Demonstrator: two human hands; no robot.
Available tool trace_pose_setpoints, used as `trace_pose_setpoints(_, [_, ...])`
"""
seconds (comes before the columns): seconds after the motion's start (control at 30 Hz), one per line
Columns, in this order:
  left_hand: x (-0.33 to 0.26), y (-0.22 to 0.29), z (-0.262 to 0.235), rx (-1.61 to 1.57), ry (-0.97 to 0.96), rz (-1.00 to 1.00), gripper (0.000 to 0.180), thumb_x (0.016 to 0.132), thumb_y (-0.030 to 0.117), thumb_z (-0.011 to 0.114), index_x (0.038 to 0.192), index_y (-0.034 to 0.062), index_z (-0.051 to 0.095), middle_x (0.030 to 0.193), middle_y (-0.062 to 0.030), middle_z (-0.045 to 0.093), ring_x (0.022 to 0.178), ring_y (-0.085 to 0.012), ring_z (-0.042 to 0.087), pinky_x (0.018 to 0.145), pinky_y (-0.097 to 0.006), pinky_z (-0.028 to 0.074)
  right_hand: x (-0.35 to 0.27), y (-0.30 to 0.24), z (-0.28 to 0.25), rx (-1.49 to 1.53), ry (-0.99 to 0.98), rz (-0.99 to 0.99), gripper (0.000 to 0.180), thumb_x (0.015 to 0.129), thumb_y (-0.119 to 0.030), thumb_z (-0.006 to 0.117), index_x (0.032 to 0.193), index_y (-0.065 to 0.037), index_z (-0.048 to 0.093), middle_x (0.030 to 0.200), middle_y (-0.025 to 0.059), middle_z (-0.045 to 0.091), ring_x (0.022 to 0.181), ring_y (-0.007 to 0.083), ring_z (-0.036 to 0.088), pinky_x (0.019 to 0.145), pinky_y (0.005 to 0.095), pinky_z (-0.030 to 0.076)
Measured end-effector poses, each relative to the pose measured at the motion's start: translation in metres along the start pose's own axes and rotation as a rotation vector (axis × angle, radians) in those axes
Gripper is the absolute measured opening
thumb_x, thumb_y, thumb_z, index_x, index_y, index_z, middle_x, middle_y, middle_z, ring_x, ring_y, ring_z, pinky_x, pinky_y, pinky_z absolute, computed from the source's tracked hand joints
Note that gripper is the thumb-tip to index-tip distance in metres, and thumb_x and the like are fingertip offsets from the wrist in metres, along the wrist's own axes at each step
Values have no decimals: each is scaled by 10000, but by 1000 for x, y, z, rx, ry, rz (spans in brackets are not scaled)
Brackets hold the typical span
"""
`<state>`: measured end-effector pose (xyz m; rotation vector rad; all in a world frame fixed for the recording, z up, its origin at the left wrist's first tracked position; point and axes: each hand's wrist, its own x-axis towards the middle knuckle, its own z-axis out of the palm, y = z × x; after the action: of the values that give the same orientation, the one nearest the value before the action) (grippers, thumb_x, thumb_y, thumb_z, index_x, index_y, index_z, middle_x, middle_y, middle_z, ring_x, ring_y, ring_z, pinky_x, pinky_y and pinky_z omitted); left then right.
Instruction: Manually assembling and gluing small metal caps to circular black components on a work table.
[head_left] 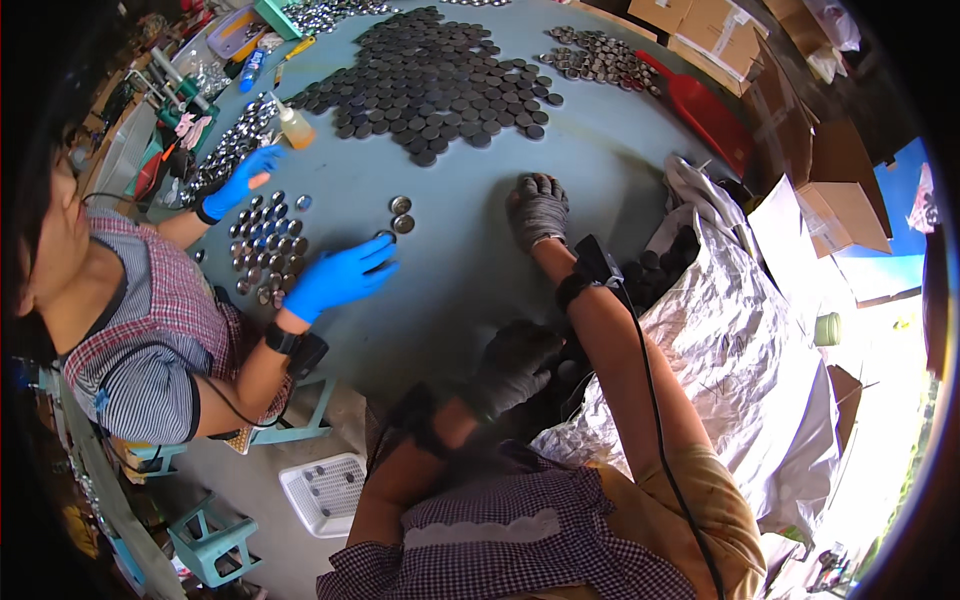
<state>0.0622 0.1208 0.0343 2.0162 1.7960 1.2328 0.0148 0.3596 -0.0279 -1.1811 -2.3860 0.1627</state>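
One view only, head cam, worn on the person's head, fisheye w/ dark rim at the corners. Looks steeply down & fwd over the grey-blue counter [600,170]. Own forearms enter from the lower edge; left hand [512,365] close under the lens, right hand [538,208] farther out on the counter. Far counter edge bends toward the top rim. Co-worker sits at the frame's left side, near. Silver sack [740,340] right of the arms, floor visible at the bottom. No 2nd view, so no overlap.
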Motion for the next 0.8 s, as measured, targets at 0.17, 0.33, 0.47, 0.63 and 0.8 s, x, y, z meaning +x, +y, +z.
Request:
trace_pose_setpoints(0.17, [-21, -28, 11, 135, 41, 22, 275, 723, 128, 674, 990, 84, 620, 895, -74, 625, 816, -254, 615, 736, -386, 504, 0, -24, 11, 54, -17, 7, 367, 827, -283, 500, 1146, -111, 563, 1248, 118, 516, 1229, 321, 417, 1045, 458, 295])
trace_pose_setpoints(0.33, [-30, -13, -22, 70, 173, -195, 294, 742, 114, 691, 1020, 63, 613, 937, -87, 608, 865, -273, 607, 796, -405, 499, 0, 0, -2, 84, 59, -34, 353, 803, -290, 547, 1091, -92, 596, 1194, 139, 551, 1186, 335, 448, 1013, 469, 336])
trace_pose_setpoints(0.47, [-51, -19, -49, 24, 237, -398, 358, 706, 66, 707, 1048, 61, 602, 987, -106, 597, 899, -305, 591, 815, -419, 491, -2, -1, 0, 55, 52, -38, 353, 816, -297, 540, 1100, -95, 595, 1206, 133, 547, 1192, 336, 442, 1016, 469, 333])
trace_pose_setpoints(0.63, [-76, -22, -71, 333, 212, -392, 343, 687, 67, 708, 1017, 59, 615, 978, -132, 603, 889, -331, 589, 787, -425, 496, -3, -9, -4, 60, -40, -26, 377, 844, -325, 488, 1130, -98, 582, 1250, 137, 524, 1240, 346, 410, 1054, 474, 290])
trace_pose_setpoints(0.8, [-81, -22, -75, 399, 100, -481, 392, 663, 79, 705, 1043, 36, 618, 991, -163, 602, 937, -355, 571, 834, -441, 474, 2, 0, 2, 4, -36, -48, 394, 845, -335, 486, 1143, -99, 586, 1264, 132, 525, 1251, 343, 408, 1061, 474, 288])
